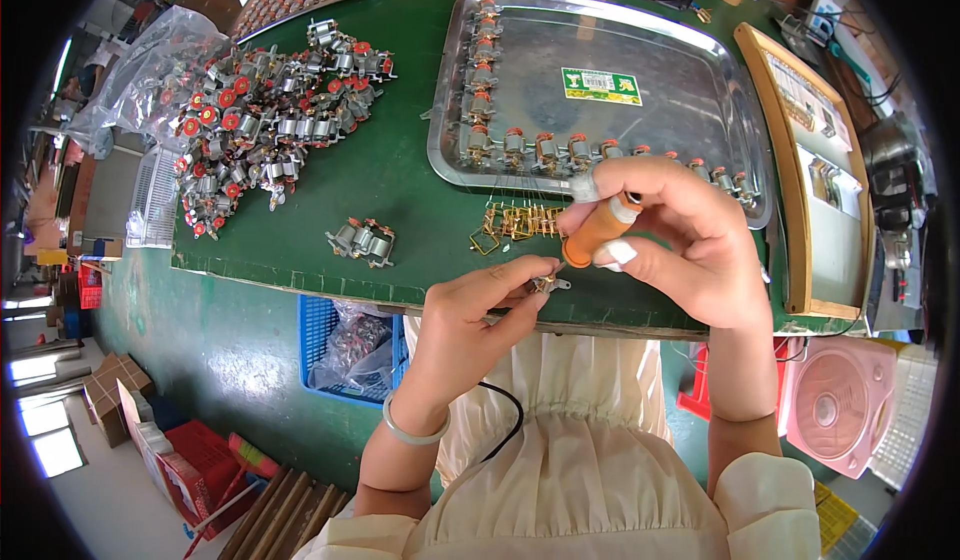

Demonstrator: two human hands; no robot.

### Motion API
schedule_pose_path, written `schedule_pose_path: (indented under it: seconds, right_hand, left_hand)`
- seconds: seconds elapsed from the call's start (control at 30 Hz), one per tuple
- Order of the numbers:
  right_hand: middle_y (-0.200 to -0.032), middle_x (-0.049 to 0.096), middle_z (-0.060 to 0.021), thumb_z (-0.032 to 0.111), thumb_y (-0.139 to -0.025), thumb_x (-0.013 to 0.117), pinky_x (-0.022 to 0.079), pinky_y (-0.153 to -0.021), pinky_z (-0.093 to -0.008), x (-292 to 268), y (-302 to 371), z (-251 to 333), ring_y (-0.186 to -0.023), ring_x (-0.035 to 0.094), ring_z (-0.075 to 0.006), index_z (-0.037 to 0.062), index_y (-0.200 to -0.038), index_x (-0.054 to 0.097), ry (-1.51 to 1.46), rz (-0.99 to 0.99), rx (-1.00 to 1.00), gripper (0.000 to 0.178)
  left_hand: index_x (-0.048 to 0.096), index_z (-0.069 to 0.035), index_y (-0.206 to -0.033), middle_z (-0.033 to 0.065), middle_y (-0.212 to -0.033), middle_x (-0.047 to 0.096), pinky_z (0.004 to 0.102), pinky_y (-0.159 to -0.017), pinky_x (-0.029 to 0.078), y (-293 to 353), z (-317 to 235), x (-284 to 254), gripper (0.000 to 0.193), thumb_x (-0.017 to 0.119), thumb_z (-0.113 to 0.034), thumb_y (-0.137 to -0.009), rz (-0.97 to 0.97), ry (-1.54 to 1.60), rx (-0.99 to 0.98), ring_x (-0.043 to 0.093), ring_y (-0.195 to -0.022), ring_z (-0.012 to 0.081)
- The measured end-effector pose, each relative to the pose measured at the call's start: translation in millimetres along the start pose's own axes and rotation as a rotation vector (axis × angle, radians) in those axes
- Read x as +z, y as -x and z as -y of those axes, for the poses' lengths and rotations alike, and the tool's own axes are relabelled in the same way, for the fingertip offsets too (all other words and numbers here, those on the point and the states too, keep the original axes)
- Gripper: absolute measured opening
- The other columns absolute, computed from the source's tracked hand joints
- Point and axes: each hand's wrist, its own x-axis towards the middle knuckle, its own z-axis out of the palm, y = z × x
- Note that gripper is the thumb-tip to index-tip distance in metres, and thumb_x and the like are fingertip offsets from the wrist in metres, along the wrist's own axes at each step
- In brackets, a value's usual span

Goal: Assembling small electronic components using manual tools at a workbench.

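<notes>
My left hand [470,320] pinches a small metal motor part [547,282] between thumb and fingertips at the near edge of the green table [400,175]. My right hand [670,235] grips an orange-handled tool [598,230], its tip pointing down at that part. Just beyond the hands lies a cluster of small brass terminals [515,222]. A few loose motor parts [363,240] rest to the left of the hands. The left wrist wears a pale bangle.
A big heap of small motors with red caps [265,110] covers the table's left. A steel tray [690,95] holds rows of motors along its left and near sides. A wooden-framed board [815,175] stands right; a blue crate [335,345] sits below the table.
</notes>
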Motion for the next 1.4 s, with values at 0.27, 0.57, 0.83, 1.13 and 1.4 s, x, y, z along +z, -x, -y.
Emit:
schedule_pose_path:
  seconds: [0.27, 0.57, 0.83, 1.13, 1.4]
  right_hand:
    - [-0.086, 0.046, -0.0012, 0.007, -0.068, 0.074, 0.041, -0.073, -0.0221, 9, -2, 7, -0.081, 0.046, -0.0079, 0.0012, -0.092, 0.049, 0.462, -0.085, 0.116, 0.035]
    - [-0.096, 0.054, -0.0129, -0.001, -0.08, 0.059, 0.05, -0.074, -0.0273, 22, 7, 7, -0.087, 0.057, -0.0171, -0.0032, -0.116, 0.046, 0.256, -0.149, -0.009, 0.039]
    - [-0.106, 0.054, -0.0197, 0.003, -0.087, 0.049, 0.049, -0.076, -0.031, 14, 6, 0, -0.091, 0.057, -0.0206, -0.0037, -0.125, 0.035, 0.287, 0.011, -0.202, 0.041]
    - [-0.082, 0.049, -0.007, 0.005, -0.074, 0.068, 0.049, -0.068, -0.0234, 19, 6, -4, -0.078, 0.055, -0.0131, 0.0015, -0.09, 0.043, 0.32, -0.263, -0.032, 0.03]
    - [-0.069, 0.046, -0.0052, 0.007, -0.071, 0.071, 0.05, -0.063, -0.0248, 29, 1, -6, -0.063, 0.048, -0.0083, 0.0082, -0.072, 0.031, 0.165, -0.363, -0.084, 0.04]
  left_hand:
    - [0.061, -0.002, -0.1, 0.0093, -0.078, 0.064, 0.0236, -0.062, 0.051, 1, 3, 4, 0.029, 0.062, 0.006, -0.072, -0.049, 0.02, 0.063, 0.064, -0.068, 0.0134]
    - [0.061, -0.002, -0.101, 0.0106, -0.08, 0.064, 0.0239, -0.062, 0.051, 3, 1, 7, 0.03, 0.063, 0.006, -0.072, -0.083, -0.004, 0.058, 0.064, -0.069, 0.0143]
    - [0.061, -0.002, -0.101, 0.0109, -0.087, 0.065, 0.0236, -0.061, 0.051, 4, 1, 10, 0.029, 0.062, 0.005, -0.072, -0.134, -0.029, 0.096, 0.064, -0.069, 0.0141]
    - [0.062, -0.001, -0.099, 0.0112, -0.088, 0.065, 0.0233, -0.061, 0.052, 6, 1, 13, 0.026, 0.063, 0.004, -0.073, -0.156, -0.027, 0.088, 0.064, -0.071, 0.0138]
    - [0.06, 0.0, -0.102, 0.0106, -0.094, 0.063, 0.0241, -0.067, 0.052, 9, 2, 16, 0.03, 0.063, 0.005, -0.072, -0.188, -0.01, 0.103, 0.063, -0.079, 0.0143]
